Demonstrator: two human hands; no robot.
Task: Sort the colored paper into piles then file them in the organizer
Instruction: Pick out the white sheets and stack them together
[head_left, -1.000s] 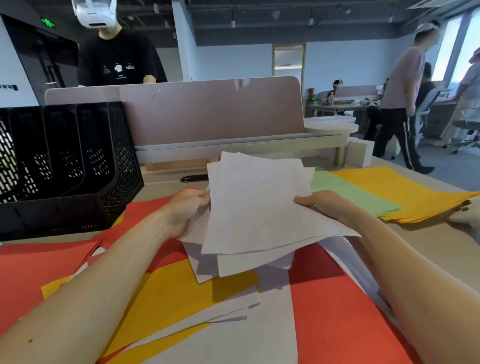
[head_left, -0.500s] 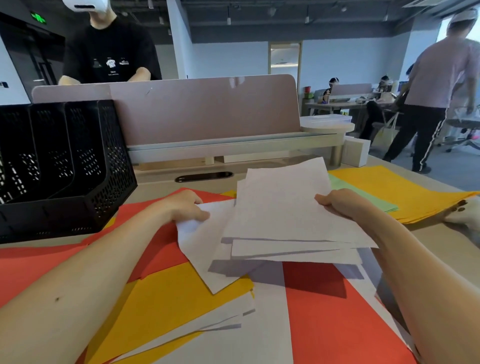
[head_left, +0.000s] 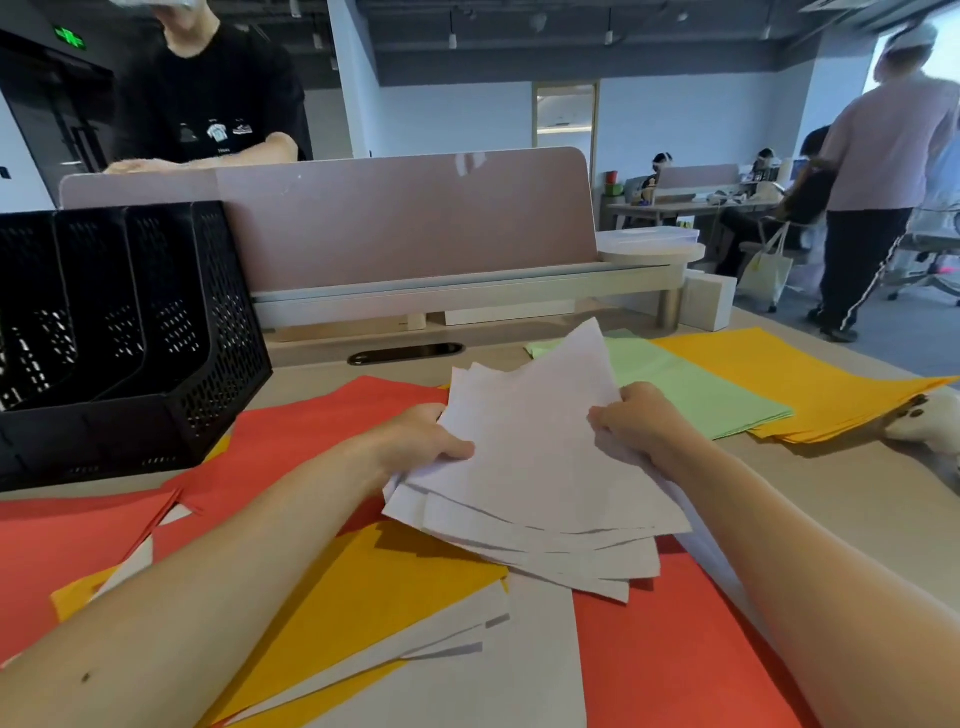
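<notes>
**Left hand** (head_left: 423, 441): grips the left edge of the white sheets (head_left: 530, 457), thumb on top, fingers hidden underneath.

**Right hand** (head_left: 636, 421): curled round the right edge of the same sheets.

**White sheets**: an uneven, fanned bundle held between the two hands, raised off the papers below, corners out of line.

**Red paper** (head_left: 311, 431): spread under and beyond the left hand. More red (head_left: 675, 654) lies under the right forearm, nearer the person.

**Yellow paper** (head_left: 363, 587): below the left wrist, overlapping the red.

**Loose white paper** (head_left: 467, 675): nearer the person than both hands, lying across the yellow and red.

**Green pile** (head_left: 691, 395): just beyond and to the right of the right hand, flat on the desk (head_left: 831, 499).

**Orange pile** (head_left: 779, 379): right of the green pile and overlapping its far edge. A pale shape (head_left: 930, 423) at its right corner may be another person's hand; the picture edge cuts it off.

**Black mesh organizer** (head_left: 130, 332): well to the left of the left hand, upright slots showing no paper in them.

**Desk divider** (head_left: 405, 223): beyond both hands, with a person in a black shirt (head_left: 208, 93) behind it.
</notes>
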